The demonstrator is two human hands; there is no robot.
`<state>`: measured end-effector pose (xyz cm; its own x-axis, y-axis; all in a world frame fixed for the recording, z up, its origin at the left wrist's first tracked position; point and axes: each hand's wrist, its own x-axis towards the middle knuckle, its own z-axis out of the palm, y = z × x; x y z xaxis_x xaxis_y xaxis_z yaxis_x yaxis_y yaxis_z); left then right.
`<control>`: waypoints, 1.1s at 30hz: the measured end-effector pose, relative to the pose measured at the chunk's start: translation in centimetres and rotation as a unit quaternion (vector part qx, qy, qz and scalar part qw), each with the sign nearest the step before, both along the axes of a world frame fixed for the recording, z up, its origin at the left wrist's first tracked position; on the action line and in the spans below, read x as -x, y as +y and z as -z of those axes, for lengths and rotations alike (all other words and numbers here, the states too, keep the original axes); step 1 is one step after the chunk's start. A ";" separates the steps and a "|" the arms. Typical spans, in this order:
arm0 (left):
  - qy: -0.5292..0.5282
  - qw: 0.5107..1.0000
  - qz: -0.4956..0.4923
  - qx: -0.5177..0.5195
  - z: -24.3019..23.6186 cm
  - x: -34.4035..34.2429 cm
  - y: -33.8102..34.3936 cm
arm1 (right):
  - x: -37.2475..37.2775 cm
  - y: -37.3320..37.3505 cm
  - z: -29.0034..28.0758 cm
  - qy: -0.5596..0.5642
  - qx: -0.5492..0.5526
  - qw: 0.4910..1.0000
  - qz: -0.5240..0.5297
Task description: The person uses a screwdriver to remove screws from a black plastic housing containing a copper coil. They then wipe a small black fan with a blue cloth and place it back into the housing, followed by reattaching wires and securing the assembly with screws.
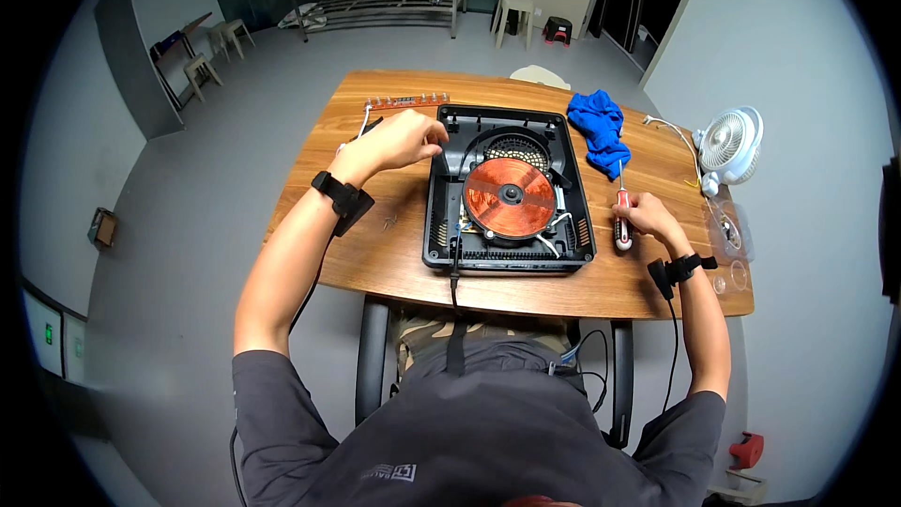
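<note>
Gripping a screwdriver (pixel 621 218) by its red-and-white handle, the right hand (pixel 648 218) is resting on the table (pixel 394 253) just right of the cooker base (pixel 509 190), fingers wrapped around the handle and the shaft pointing away from the person toward a blue cloth (pixel 599 128). The left hand (pixel 402 141) is hovering at the base's upper left corner with its fingers curled together; it is probably pinching something small, but the view is too coarse to tell what, or whether it is touching the casing. A white wire (pixel 364 118) is lying just behind that hand, near a thin red circuit strip (pixel 407 100) at the table's far edge.

That black base is sitting open in the middle of the table, showing a round copper coil (pixel 510 196) with a vent grille behind it. Its black cord (pixel 455 286) is hanging over the near edge. A small white fan (pixel 731 144) is standing at the right end, well apart from the base. Both wrists are wearing black bands.
</note>
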<state>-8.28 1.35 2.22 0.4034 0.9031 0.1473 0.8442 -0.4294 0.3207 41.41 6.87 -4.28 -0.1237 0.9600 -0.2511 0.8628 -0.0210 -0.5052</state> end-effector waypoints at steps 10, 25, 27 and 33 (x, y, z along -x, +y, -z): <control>-0.002 0.999 0.015 0.047 3.6 0.3 -2.4 | 0.7 0.5 0.7 -0.029 -0.001 0.999 -0.020; -0.048 0.998 0.023 0.038 4.4 0.8 -2.9 | 1.3 0.5 1.6 -0.082 0.000 0.997 -0.016; -0.049 0.998 0.031 0.030 4.4 0.8 -2.8 | 1.4 0.1 1.3 -0.084 -0.010 0.996 -0.019; -0.052 0.998 -0.034 0.009 4.3 4.4 -1.5 | 0.5 1.2 2.6 -0.123 -0.037 0.991 -0.025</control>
